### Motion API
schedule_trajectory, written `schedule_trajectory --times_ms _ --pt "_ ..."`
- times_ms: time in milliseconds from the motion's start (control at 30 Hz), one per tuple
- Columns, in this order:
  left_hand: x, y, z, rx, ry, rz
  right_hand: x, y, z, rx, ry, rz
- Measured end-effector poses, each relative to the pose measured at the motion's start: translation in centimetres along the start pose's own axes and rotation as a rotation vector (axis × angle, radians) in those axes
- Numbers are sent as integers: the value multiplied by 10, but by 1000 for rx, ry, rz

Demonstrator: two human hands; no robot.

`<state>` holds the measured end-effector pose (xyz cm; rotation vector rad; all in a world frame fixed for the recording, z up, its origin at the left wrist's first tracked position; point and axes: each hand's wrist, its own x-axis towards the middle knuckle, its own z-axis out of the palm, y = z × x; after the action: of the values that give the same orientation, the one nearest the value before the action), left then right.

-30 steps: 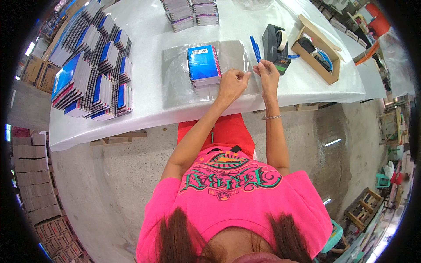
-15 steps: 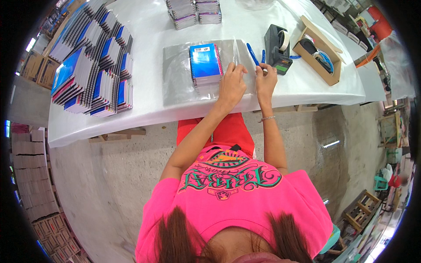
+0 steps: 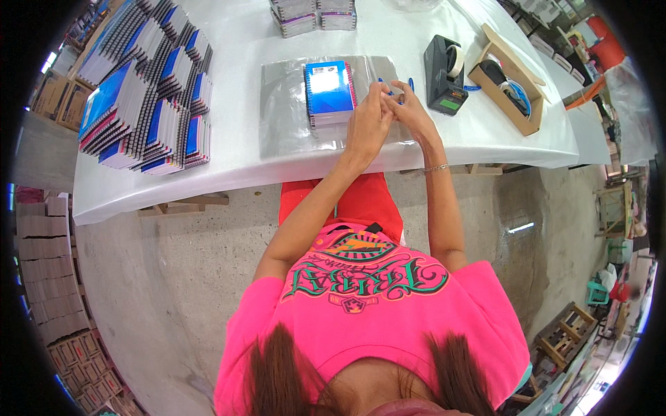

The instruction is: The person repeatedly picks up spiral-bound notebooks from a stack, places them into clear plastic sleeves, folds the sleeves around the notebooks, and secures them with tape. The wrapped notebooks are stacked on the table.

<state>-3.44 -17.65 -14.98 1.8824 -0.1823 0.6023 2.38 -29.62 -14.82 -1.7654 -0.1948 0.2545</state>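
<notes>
A stack of spiral notebooks with a blue cover (image 3: 329,90) lies on a clear, greyish plastic sheet (image 3: 281,104) on the white table. My left hand (image 3: 369,123) is closed just right of the stack, over the sheet; its fingers hide whatever they pinch. Against its fingertips, my right hand (image 3: 411,111) grips a slim blue tool (image 3: 411,84) with parts showing between and above the fingers. The tool's exact kind is hidden by the hands. A black tape dispenser (image 3: 440,73) with a roll of tape stands to the right of my right hand.
Staggered piles of blue spiral notebooks (image 3: 156,104) fill the table's left side. Wrapped notebook stacks (image 3: 337,19) stand at the far edge. An open cardboard box (image 3: 524,119) with cables or tools sits right of the dispenser, and a small blue item (image 3: 472,88) lies between them.
My right hand has turned and moved left with the blue tool, so both hands now meet. My left hand stays near the stack's right side. The view has shifted slightly.
</notes>
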Motion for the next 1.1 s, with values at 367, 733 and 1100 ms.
schedule_trajectory --times_ms 367,733,1100 --pt "-63 -1 -55 -854 -483 -880 -21 -19 4 56 59 130" --pt "-64 -17 -44 -1566 -390 -1012 -22 -3 -3 301 65 120" --pt "-68 -24 -83 -1199 -201 -926 -26 10 -8 70 -14 -115"
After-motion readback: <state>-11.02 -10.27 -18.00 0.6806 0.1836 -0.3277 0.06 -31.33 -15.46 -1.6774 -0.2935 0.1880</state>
